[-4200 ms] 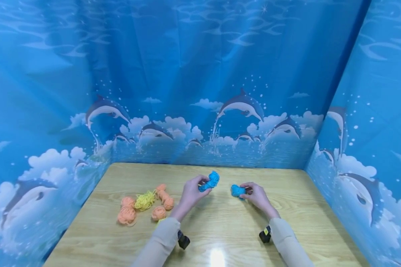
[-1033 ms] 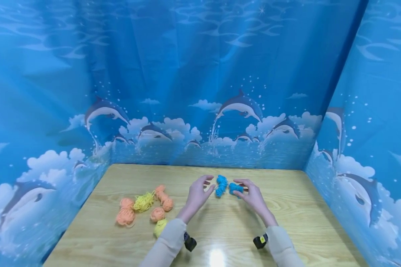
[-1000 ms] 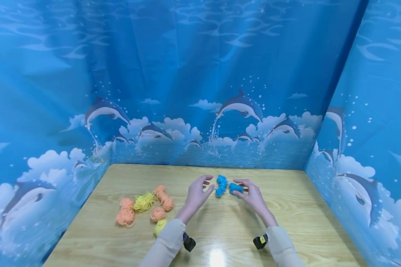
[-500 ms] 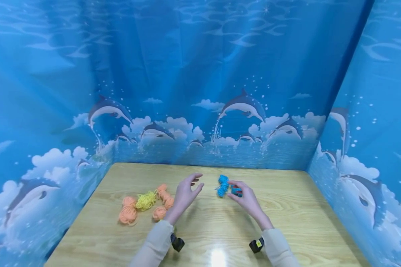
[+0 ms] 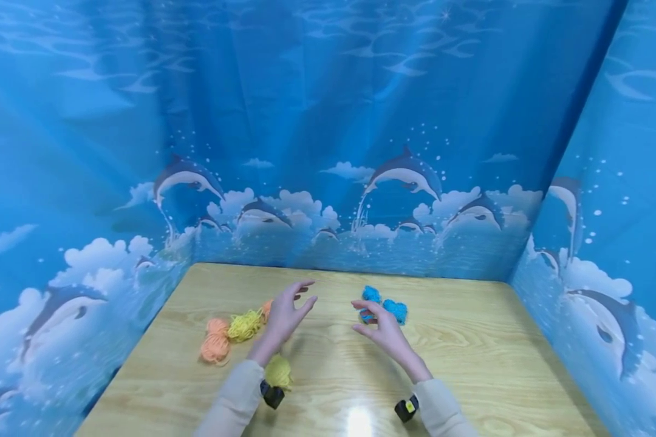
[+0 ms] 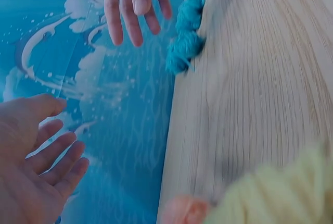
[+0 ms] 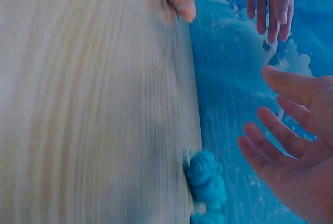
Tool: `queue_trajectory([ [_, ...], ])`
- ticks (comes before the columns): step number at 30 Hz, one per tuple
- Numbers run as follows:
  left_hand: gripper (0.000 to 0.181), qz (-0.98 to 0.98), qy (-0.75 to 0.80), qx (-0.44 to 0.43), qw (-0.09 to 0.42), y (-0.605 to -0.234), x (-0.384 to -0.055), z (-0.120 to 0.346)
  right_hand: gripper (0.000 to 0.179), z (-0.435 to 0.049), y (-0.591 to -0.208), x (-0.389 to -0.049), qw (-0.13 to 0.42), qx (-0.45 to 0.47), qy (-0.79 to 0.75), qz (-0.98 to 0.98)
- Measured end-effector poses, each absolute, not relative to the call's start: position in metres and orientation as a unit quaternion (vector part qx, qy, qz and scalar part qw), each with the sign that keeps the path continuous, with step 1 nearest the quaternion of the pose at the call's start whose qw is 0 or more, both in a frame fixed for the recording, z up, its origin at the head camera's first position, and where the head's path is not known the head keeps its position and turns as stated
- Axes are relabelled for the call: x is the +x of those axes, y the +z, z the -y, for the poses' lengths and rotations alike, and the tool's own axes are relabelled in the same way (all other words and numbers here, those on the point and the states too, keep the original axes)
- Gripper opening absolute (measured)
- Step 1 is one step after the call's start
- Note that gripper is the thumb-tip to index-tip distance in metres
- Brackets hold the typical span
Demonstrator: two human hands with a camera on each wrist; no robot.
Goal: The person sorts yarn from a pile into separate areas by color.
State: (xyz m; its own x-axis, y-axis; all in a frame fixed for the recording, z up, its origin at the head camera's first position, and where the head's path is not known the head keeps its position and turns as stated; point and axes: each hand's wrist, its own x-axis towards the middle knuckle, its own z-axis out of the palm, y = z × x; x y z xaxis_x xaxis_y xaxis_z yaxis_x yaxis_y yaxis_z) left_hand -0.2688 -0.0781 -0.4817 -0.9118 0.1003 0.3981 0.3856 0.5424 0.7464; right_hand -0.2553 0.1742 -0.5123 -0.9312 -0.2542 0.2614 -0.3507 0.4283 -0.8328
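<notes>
Two small skeins of blue yarn lie side by side toward the back of the wooden table: one blue skein partly behind my right fingers, the other blue skein just right of them. My right hand hovers in front with fingers spread and holds nothing. To the left, my left hand is raised, also with loose, parted fingers and nothing in it. In the left wrist view the blue skeins lie beyond the left hand. The right wrist view shows the right hand's fingers apart.
On the left are a peach yarn bundle, a yellow tangle and another peach piece partly behind my left hand. A yellow ball sits beside my left wrist. A dolphin-print curtain borders the table.
Each hand held a blue skein at first; both skeins now lie on the table, released, the left hand's first. Both hands have since drawn away leftward, the right hand passing in front of the skeins.
</notes>
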Motion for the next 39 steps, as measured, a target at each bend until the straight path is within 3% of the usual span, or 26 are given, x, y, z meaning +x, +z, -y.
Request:
queue_trajectory([
  [28, 0.05, 0.906, -0.402, -0.078, 0.111, -0.489, -0.255, 0.187, 0.052, -0.094, -0.525, -0.238, -0.042, 0.3, 0.525, 0.795],
  [34, 0.051, 0.915, -0.375, -0.086, 0.117, -0.496, -0.254, 0.203, 0.052, -0.081, -0.526, -0.233, -0.057, 0.309, 0.507, 0.803],
  [39, 0.056, 0.926, -0.355, -0.092, 0.093, -0.5, -0.251, 0.215, 0.053, -0.07, -0.527, -0.228, -0.071, 0.318, 0.483, 0.812],
])
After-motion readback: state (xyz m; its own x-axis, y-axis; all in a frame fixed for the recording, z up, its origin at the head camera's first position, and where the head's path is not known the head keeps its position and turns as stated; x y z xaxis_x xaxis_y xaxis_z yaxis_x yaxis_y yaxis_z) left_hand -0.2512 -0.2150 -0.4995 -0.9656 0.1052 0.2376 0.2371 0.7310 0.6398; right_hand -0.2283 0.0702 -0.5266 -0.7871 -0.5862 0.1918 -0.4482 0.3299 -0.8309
